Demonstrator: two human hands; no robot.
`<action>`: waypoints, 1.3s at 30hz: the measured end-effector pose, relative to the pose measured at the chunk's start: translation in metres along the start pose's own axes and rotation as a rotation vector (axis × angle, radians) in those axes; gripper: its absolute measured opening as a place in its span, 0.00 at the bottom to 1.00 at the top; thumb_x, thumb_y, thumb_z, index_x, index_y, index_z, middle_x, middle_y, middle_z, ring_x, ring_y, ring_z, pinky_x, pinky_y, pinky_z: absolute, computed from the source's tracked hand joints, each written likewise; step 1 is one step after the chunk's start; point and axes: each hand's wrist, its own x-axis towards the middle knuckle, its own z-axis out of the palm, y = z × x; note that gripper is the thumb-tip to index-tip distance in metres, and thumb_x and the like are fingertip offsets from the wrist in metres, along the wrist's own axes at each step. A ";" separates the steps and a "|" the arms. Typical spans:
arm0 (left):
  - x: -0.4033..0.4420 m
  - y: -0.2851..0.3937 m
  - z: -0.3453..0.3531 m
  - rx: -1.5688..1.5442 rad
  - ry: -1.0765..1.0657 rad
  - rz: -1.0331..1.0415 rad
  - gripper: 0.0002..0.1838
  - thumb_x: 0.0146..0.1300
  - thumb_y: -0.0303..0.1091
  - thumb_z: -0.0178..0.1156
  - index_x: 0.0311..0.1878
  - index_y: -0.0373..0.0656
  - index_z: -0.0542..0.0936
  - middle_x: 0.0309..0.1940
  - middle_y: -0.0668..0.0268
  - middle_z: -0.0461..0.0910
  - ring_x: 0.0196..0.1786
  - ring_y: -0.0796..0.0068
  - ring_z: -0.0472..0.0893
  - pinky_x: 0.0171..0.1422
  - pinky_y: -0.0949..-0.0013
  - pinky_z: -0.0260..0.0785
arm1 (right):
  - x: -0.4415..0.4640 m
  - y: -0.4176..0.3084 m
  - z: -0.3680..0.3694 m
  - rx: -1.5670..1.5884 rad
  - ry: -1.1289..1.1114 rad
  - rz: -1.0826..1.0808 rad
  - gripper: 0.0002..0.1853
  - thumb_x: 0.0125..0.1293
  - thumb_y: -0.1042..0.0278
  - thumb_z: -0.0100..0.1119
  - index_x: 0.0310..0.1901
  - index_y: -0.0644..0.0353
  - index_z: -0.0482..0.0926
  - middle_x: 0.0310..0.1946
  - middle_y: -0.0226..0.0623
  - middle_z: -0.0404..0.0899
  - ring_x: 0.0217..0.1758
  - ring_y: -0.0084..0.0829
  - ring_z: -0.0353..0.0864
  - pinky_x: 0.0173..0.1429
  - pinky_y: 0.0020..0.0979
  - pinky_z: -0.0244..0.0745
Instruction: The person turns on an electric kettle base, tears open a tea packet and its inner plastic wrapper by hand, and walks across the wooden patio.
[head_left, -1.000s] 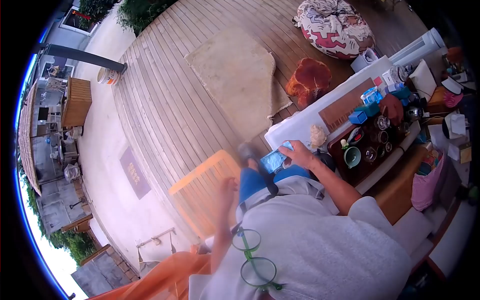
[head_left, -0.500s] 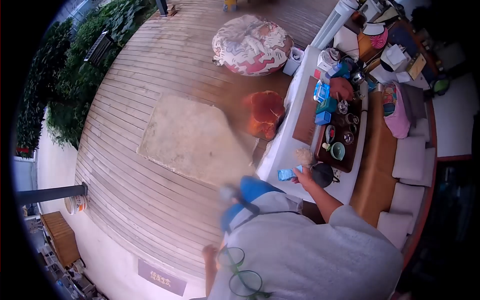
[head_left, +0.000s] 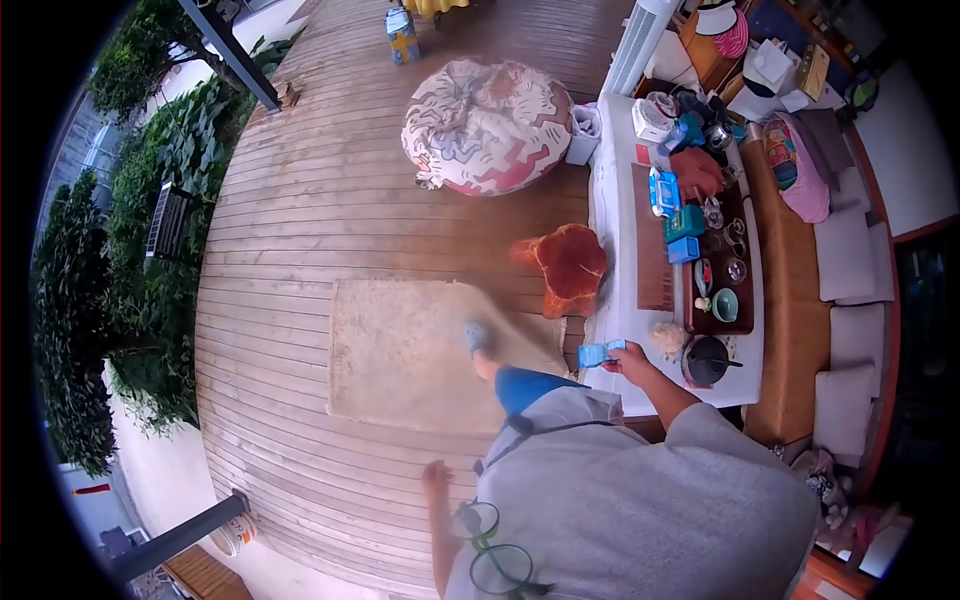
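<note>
A light-blue packet is gripped in my right hand, held out at the left edge of the white-covered table. The fingers close round its right end. A dark lidded pot and a fluffy beige clump are just beyond that hand. My left hand hangs low at my side over the wooden deck, fingers loosely apart, with nothing seen in it. Eyeglasses hang at the front of my grey shirt.
A beige rug lies underfoot, with a reddish wooden stool beside the table. Farther ahead stand a patterned beanbag and a white bin. A tea tray, blue boxes and cups crowd the table. A cushioned bench runs along its right.
The view has shifted and turned as I step over the rug; my foot is now farther forward. The light-blue packet stays in my right hand. My left hand has swung slightly forward.
</note>
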 end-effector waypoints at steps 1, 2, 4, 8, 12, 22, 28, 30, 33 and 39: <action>0.010 0.017 -0.002 0.006 -0.031 -0.028 0.14 0.72 0.38 0.57 0.50 0.38 0.80 0.33 0.60 0.84 0.30 0.71 0.82 0.34 0.70 0.74 | 0.021 -0.010 0.022 0.018 0.014 -0.023 0.12 0.68 0.75 0.55 0.52 0.65 0.75 0.42 0.44 0.83 0.37 0.37 0.87 0.42 0.33 0.87; 0.019 0.035 -0.005 0.062 -0.068 -0.081 0.12 0.70 0.36 0.59 0.49 0.38 0.82 0.34 0.60 0.86 0.33 0.71 0.84 0.36 0.69 0.76 | 0.045 -0.021 0.036 0.021 0.031 -0.048 0.12 0.68 0.75 0.54 0.52 0.66 0.76 0.41 0.43 0.83 0.38 0.36 0.87 0.42 0.33 0.87; 0.043 0.065 -0.013 0.181 -0.145 -0.158 0.11 0.69 0.34 0.60 0.47 0.38 0.84 0.34 0.60 0.87 0.35 0.71 0.86 0.38 0.68 0.78 | 0.070 -0.051 0.073 0.032 0.032 -0.075 0.13 0.65 0.78 0.50 0.51 0.66 0.76 0.41 0.43 0.83 0.39 0.36 0.87 0.42 0.33 0.87; 0.117 0.121 -0.036 0.430 -0.269 -0.104 0.10 0.68 0.34 0.60 0.46 0.37 0.83 0.33 0.59 0.86 0.34 0.70 0.85 0.36 0.67 0.78 | 0.115 -0.117 0.125 0.110 -0.012 -0.150 0.13 0.65 0.80 0.51 0.51 0.63 0.75 0.41 0.41 0.82 0.33 0.34 0.86 0.36 0.30 0.86; 0.237 0.199 -0.046 0.698 -0.419 0.270 0.10 0.68 0.33 0.59 0.44 0.37 0.81 0.32 0.59 0.85 0.33 0.68 0.85 0.33 0.67 0.78 | 0.128 -0.188 0.158 0.097 0.133 -0.219 0.20 0.65 0.82 0.52 0.59 0.60 0.69 0.42 0.44 0.81 0.34 0.34 0.86 0.37 0.30 0.86; 0.534 0.537 0.083 0.486 -0.453 -0.032 0.13 0.71 0.38 0.59 0.48 0.38 0.82 0.33 0.56 0.86 0.30 0.68 0.85 0.33 0.65 0.79 | 0.259 -0.215 0.148 0.544 0.542 -0.246 0.13 0.65 0.65 0.52 0.50 0.60 0.72 0.36 0.41 0.80 0.29 0.34 0.84 0.32 0.32 0.85; 0.743 0.680 0.174 0.989 -0.612 0.571 0.12 0.71 0.35 0.57 0.50 0.38 0.81 0.33 0.59 0.85 0.29 0.71 0.84 0.33 0.69 0.76 | 0.289 -0.314 0.187 0.597 0.789 -0.272 0.15 0.63 0.65 0.57 0.52 0.56 0.74 0.35 0.37 0.80 0.24 0.31 0.82 0.24 0.29 0.84; 0.758 0.760 0.207 0.986 -0.641 0.611 0.12 0.71 0.35 0.57 0.51 0.39 0.81 0.34 0.60 0.85 0.30 0.72 0.84 0.34 0.70 0.75 | 0.306 -0.331 0.207 0.395 0.979 -0.419 0.16 0.66 0.66 0.57 0.54 0.56 0.75 0.38 0.37 0.80 0.25 0.31 0.82 0.27 0.30 0.85; 0.718 0.866 0.260 0.888 -0.599 0.546 0.13 0.72 0.36 0.56 0.52 0.40 0.80 0.35 0.61 0.85 0.31 0.74 0.83 0.35 0.71 0.74 | 0.311 -0.431 0.215 0.509 0.932 -0.236 0.15 0.67 0.67 0.57 0.53 0.59 0.75 0.40 0.39 0.81 0.26 0.31 0.83 0.29 0.30 0.86; 0.692 0.881 0.267 0.684 -0.518 0.273 0.12 0.73 0.36 0.58 0.52 0.41 0.80 0.35 0.60 0.86 0.30 0.72 0.84 0.34 0.71 0.75 | 0.417 -0.526 0.172 0.565 0.979 -0.200 0.15 0.64 0.76 0.56 0.53 0.64 0.76 0.40 0.43 0.81 0.27 0.33 0.84 0.29 0.34 0.87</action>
